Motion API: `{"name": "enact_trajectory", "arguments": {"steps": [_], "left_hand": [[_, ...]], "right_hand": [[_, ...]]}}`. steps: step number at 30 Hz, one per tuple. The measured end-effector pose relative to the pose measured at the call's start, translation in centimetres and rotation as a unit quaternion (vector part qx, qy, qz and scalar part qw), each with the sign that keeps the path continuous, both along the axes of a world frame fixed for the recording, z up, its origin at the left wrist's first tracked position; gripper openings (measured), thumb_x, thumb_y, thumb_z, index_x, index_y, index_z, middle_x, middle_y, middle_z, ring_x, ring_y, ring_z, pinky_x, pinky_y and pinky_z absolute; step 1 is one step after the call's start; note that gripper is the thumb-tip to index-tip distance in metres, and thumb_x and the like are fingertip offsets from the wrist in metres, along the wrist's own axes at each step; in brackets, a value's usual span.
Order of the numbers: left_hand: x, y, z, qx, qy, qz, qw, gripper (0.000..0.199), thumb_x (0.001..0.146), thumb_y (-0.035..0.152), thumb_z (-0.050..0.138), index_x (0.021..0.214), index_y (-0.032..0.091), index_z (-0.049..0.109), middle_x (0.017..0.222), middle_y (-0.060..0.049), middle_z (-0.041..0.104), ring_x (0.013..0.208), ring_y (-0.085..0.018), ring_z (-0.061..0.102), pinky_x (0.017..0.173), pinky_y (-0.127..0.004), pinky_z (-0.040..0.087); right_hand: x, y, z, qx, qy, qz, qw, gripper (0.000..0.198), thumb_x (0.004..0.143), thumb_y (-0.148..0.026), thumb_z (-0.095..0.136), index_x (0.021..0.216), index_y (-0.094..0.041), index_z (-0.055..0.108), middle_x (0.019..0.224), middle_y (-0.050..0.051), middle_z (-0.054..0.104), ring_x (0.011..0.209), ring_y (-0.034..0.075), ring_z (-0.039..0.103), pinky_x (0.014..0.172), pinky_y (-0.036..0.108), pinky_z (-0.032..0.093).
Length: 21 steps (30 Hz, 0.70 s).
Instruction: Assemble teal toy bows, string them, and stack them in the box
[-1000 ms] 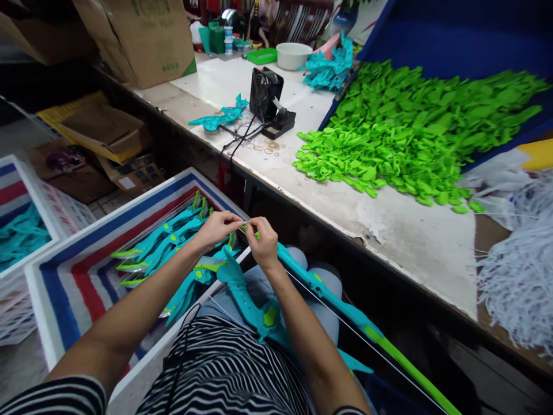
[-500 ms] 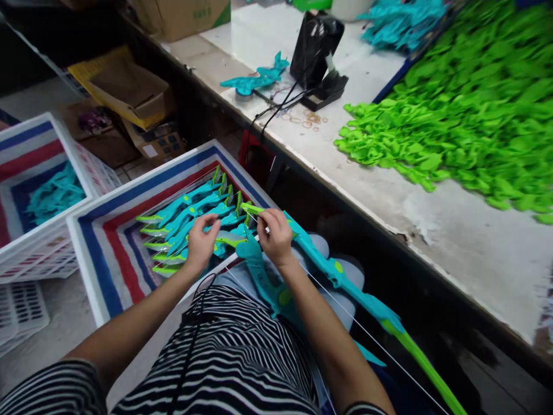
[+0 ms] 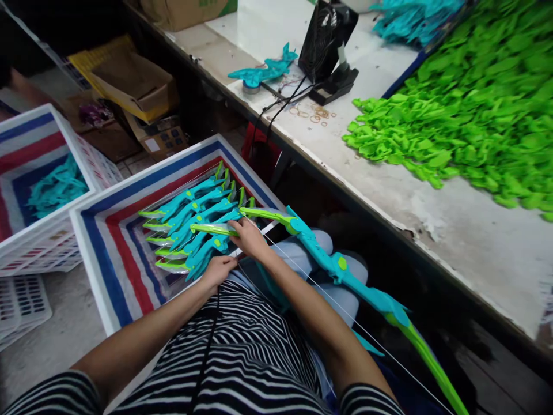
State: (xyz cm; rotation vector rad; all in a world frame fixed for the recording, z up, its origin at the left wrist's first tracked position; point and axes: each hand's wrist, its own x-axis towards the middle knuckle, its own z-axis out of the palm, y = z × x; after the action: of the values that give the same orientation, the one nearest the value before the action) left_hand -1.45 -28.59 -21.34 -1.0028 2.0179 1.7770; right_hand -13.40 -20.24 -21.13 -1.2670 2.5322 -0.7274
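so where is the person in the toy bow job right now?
Done: a row of strung teal-and-green plastic toy bows lies in the striped white crate. In hand: the right hand and left hand sit at the crate's near edge by that row, while another strung bow lies across the lap. Left: a big pile of loose green plastic parts on the workbench.

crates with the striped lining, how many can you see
2. One striped crate sits by the left hand, holding toy bows. The second is at the far left edge, partly cut off; more may lie outside the view.
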Motion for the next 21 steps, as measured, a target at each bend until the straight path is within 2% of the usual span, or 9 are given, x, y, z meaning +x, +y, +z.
{"name": "enact_trajectory", "arguments": {"steps": [2, 4, 6, 7, 8, 11, 14, 17, 21], "left_hand": [[-0.1, 0.1, 0.8, 0.049, 0.012, 0.034, 0.998, 0.017, 0.068, 0.034, 0.058, 0.063, 0.018, 0.061, 0.065, -0.001, 0.064, 0.07, -0.017, 0.059, 0.069, -0.03, 0.047], [-0.1, 0.1, 2.1, 0.175, 0.033, 0.1, 0.979, 0.015, 0.072, 0.032, 0.057, 0.064, 0.019, 0.057, 0.063, -0.001, 0.06, 0.067, -0.015, 0.059, 0.07, -0.031, 0.049], [-0.2, -0.4, 3.8, 0.312, 0.078, 0.173, 0.931, 0.016, 0.072, 0.03, 0.063, 0.064, 0.019, 0.052, 0.055, 0.004, 0.05, 0.055, -0.01, 0.053, 0.065, -0.029, 0.05], [-0.3, -0.9, 4.8, 0.351, 0.11, 0.2, 0.908, 0.019, 0.07, 0.029, 0.067, 0.065, 0.019, 0.052, 0.052, 0.006, 0.044, 0.049, -0.008, 0.046, 0.059, -0.025, 0.049], [-0.3, -1.4, 5.7, 0.356, 0.142, 0.214, 0.898, 0.021, 0.068, 0.029, 0.071, 0.065, 0.019, 0.052, 0.05, 0.008, 0.039, 0.045, -0.006, 0.04, 0.052, -0.022, 0.044], [-0.7, -3.5, 7.9, 0.258, 0.213, 0.206, 0.919, 0.027, 0.061, 0.036, 0.079, 0.067, 0.017, 0.06, 0.048, 0.009, 0.034, 0.043, -0.003, 0.028, 0.041, -0.017, 0.026], [-1.5, -5.1, 9.0, 0.109, 0.226, 0.174, 0.952, 0.033, 0.056, 0.042, 0.08, 0.068, 0.015, 0.067, 0.046, 0.008, 0.04, 0.043, -0.003, 0.028, 0.041, -0.019, 0.022], [-2.8, -5.7, 9.1, -0.008, 0.232, 0.159, 0.96, 0.032, 0.059, 0.045, 0.076, 0.069, 0.015, 0.069, 0.051, 0.004, 0.05, 0.046, -0.005, 0.034, 0.043, -0.021, 0.026], [-4.0, -5.5, 8.9, -0.082, 0.255, 0.117, 0.956, 0.029, 0.064, 0.045, 0.07, 0.069, 0.016, 0.07, 0.056, 0.001, 0.06, 0.055, -0.01, 0.047, 0.052, -0.024, 0.037]], "right_hand": [[-0.4, 0.7, 0.0, -0.041, -0.038, -0.005, 0.998, 0.041, 0.078, -0.023, 0.069, 0.118, -0.019, 0.06, 0.095, 0.008, 0.06, 0.089, 0.02, 0.058, 0.082, 0.033, 0.047], [-0.8, 1.4, 0.0, -0.108, -0.113, -0.017, 0.988, 0.04, 0.078, -0.026, 0.069, 0.117, -0.019, 0.063, 0.093, 0.006, 0.061, 0.086, 0.017, 0.058, 0.08, 0.031, 0.047], [-0.9, 2.1, 0.1, -0.183, -0.224, -0.029, 0.957, 0.04, 0.076, -0.029, 0.07, 0.114, -0.019, 0.065, 0.09, 0.003, 0.062, 0.083, 0.015, 0.058, 0.078, 0.03, 0.046], [-0.8, 2.4, 0.1, -0.21, -0.283, -0.033, 0.935, 0.041, 0.076, -0.032, 0.07, 0.115, -0.019, 0.065, 0.088, 0.002, 0.063, 0.081, 0.015, 0.058, 0.075, 0.029, 0.046], [-0.7, 2.7, 0.2, -0.23, -0.343, -0.039, 0.91, 0.043, 0.075, -0.034, 0.071, 0.115, -0.019, 0.065, 0.087, 0.002, 0.064, 0.078, 0.014, 0.058, 0.073, 0.028, 0.046], [0.1, 3.5, 0.1, -0.265, -0.493, -0.071, 0.826, 0.05, 0.068, -0.039, 0.074, 0.114, -0.02, 0.066, 0.09, 0.002, 0.068, 0.074, 0.014, 0.06, 0.071, 0.028, 0.048], [1.0, 4.0, -0.1, -0.293, -0.555, -0.118, 0.77, 0.051, 0.061, -0.038, 0.08, 0.109, -0.023, 0.069, 0.099, 0.002, 0.07, 0.083, 0.016, 0.064, 0.08, 0.032, 0.049], [1.4, 4.3, -0.1, -0.305, -0.564, -0.151, 0.753, 0.052, 0.059, -0.038, 0.081, 0.108, -0.024, 0.069, 0.098, 0.002, 0.071, 0.084, 0.017, 0.065, 0.083, 0.034, 0.049], [1.4, 4.5, 0.1, -0.303, -0.558, -0.157, 0.756, 0.053, 0.059, -0.038, 0.081, 0.109, -0.025, 0.069, 0.097, 0.002, 0.071, 0.085, 0.019, 0.065, 0.084, 0.036, 0.049]]}}
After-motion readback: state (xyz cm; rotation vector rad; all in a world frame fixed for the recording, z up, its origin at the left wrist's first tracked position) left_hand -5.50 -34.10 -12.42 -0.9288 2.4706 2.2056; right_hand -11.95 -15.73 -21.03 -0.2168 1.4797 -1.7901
